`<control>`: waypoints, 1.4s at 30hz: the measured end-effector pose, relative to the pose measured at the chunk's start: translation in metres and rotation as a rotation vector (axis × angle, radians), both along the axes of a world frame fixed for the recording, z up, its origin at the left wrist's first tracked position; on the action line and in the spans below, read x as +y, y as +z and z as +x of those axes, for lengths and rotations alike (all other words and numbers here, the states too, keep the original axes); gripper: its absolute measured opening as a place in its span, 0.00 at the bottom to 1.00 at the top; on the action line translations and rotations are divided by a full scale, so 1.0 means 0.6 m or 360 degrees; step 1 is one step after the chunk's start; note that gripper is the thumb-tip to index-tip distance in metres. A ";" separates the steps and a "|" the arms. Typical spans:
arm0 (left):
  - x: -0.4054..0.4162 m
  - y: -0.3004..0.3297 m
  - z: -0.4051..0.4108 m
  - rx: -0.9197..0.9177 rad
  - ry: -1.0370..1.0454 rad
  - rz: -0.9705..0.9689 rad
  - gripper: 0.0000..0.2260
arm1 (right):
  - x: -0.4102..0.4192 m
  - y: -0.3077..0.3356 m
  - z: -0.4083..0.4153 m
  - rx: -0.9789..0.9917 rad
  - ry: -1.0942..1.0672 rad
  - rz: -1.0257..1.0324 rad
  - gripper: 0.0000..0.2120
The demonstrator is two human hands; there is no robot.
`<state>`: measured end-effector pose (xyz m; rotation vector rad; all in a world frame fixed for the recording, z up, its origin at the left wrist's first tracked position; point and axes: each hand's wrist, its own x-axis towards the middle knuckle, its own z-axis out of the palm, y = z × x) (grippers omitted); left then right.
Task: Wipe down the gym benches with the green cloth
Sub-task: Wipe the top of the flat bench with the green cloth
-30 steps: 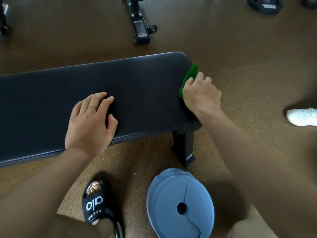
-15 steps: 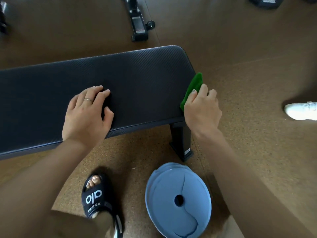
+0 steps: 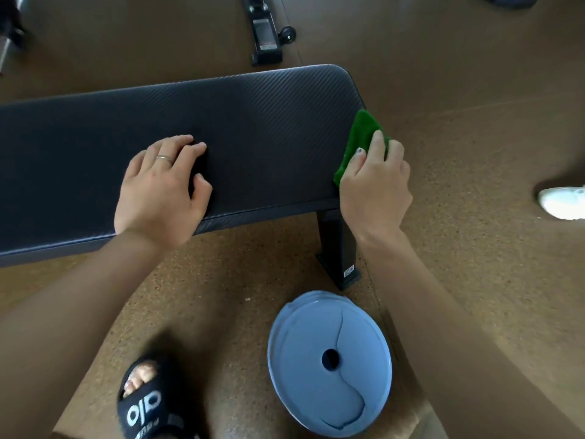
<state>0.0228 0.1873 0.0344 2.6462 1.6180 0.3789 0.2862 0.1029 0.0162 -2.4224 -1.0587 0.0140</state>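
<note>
A flat black padded gym bench (image 3: 253, 128) runs across the view from the left edge to its rounded right end. My right hand (image 3: 375, 185) grips the green cloth (image 3: 361, 137) and presses it against the bench's right end face, near the front corner. Part of the cloth is hidden under my fingers. My left hand (image 3: 161, 191), with a ring on one finger, rests flat on the bench top near its front edge, fingers spread, holding nothing.
A blue-grey weight plate (image 3: 329, 362) lies on the cork floor below the bench leg (image 3: 338, 251). My foot in a black slide sandal (image 3: 148, 403) is at the bottom. Another person's white shoe (image 3: 562, 202) is at the right edge. A black equipment base with wheels (image 3: 267, 33) stands behind the bench.
My right hand has slid the cloth along the bench's end face toward the front corner, and more cloth shows above my fingers. The left hand has stayed in place.
</note>
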 end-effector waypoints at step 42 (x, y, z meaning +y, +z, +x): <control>0.090 0.007 -0.305 -0.0233 0.0012 -0.0048 0.14 | 0.089 0.041 -0.474 -0.0361 0.0495 -0.0495 0.28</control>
